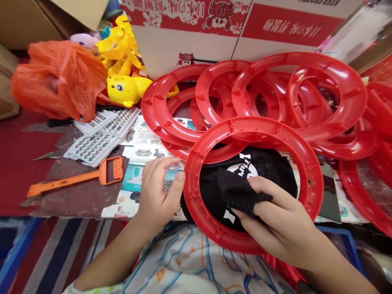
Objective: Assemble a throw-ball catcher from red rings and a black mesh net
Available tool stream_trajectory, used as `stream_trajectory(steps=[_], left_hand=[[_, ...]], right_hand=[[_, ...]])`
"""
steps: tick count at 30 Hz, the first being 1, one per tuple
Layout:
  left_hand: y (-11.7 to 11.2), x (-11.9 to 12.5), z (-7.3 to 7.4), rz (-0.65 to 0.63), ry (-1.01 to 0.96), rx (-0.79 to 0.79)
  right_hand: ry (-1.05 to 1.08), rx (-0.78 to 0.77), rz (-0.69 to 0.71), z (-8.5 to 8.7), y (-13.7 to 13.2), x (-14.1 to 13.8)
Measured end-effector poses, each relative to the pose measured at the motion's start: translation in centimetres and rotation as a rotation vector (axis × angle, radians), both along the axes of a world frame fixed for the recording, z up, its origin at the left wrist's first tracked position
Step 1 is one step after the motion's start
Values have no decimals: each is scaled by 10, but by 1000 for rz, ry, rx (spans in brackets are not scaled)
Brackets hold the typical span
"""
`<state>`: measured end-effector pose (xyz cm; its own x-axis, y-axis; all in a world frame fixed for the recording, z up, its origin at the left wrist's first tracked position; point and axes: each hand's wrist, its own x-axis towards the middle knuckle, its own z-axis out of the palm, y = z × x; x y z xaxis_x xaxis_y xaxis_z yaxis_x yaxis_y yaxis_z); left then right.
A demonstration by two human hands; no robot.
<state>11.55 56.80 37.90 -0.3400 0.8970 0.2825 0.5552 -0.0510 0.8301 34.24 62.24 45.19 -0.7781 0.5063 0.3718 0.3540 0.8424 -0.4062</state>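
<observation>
Right hand (pixel 278 220): is pinching a gathered fold of black cloth (pixel 216 190) between thumb and fingers, reaching over the near rim of the front ring; the bunching is probably giving a firmer grip.
Left hand (pixel 157 192): is holding nothing visible; fingers are curving loosely, thumb standing apart, just beside the ring's left rim, perhaps for steadying it; contact cannot be told.
Front ring (pixel 192 179): is lying before the person, tilting toward the lap, framing most of the cloth.
Black cloth: is spreading beneath and inside the front ring, showing white lettering.
Ring heap (pixel 240 90): is overlapping behind the front ring, seemingly for easy reach.
Orange handle (pixel 76 179): is lying at left, apart from both hands.
Trays (pixel 94 147): are holding small round pieces, likely for sorting.
Yellow toy (pixel 125 90): is resting beside the orange bag (pixel 61 81).
</observation>
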Motion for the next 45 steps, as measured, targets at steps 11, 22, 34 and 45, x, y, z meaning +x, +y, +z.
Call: stream_trajectory(steps=[11,22,34,45], left_hand=[[9,29,29,-499,-1160,-622],[14,14,52,-454,-994,-500],[-6,-13,90,-867,23,-213],[31,16,80,-675,-509,-463]], right_hand=[[-221,274,259,9,-23,-26],[55,73,35,28,-3,3],[139,-663,73,40,9,14],[115,-254,-187,41,25,0]])
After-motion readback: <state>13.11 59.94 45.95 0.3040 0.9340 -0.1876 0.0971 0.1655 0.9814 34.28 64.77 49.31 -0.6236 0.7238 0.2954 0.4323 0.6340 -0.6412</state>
